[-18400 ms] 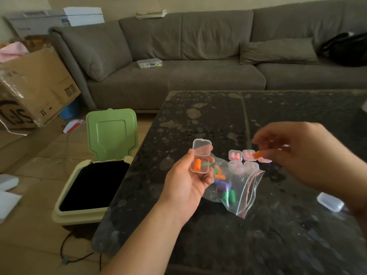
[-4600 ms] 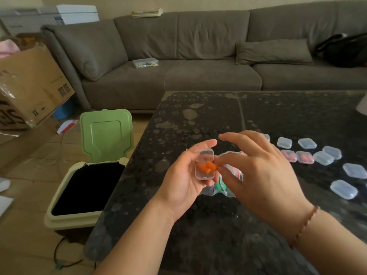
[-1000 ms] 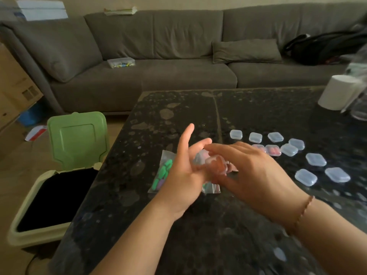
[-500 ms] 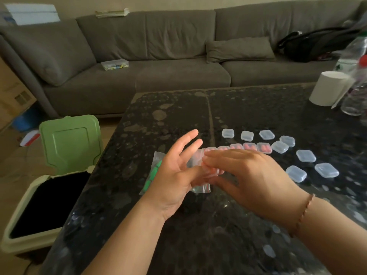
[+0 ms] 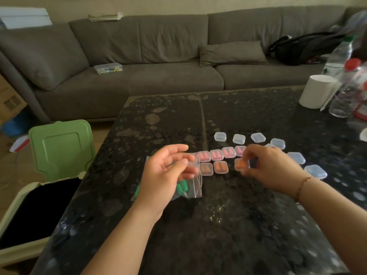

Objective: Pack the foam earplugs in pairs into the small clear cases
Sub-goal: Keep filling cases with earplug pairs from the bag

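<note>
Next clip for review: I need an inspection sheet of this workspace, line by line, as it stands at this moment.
Surface: dark speckled stone table, glossy.
Job's things: four pink-filled cases in a row; two orange-filled cases in front; empty clear cases behind and right; zip bag holding green earplugs.
Clutter: white paper roll, plastic bottles at far right.
Grippers: left hand over the bag, fingers relaxed; right hand pinches a third orange case at the row's end.
Cables: nothing seen.
Surroundings: grey sofa with a small box and black bag; green-lidded bin open at left.
</note>
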